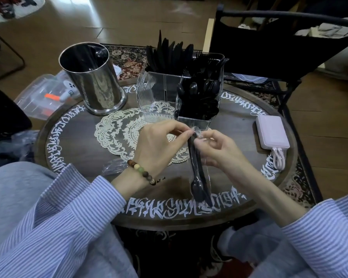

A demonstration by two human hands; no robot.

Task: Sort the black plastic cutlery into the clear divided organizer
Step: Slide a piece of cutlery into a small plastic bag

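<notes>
Two hands, left hand and right hand, pinch wrapped cutlery above round table.

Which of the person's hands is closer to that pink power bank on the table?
The right hand. It pinches the wrapped cutlery packet just left of the pink power bank; the left hand sits farther left, beyond the packet.

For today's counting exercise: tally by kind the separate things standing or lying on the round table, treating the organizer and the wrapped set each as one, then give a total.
Shiny steel cylinder canister: 1
Clear divided plastic organizer holding black cutlery: 1
Cream lace doily: 1
Pale pink power bank with cable: 1
Clear-wrapped black cutlery set, pinched by left hand and right hand: 1
Total: 5
</notes>
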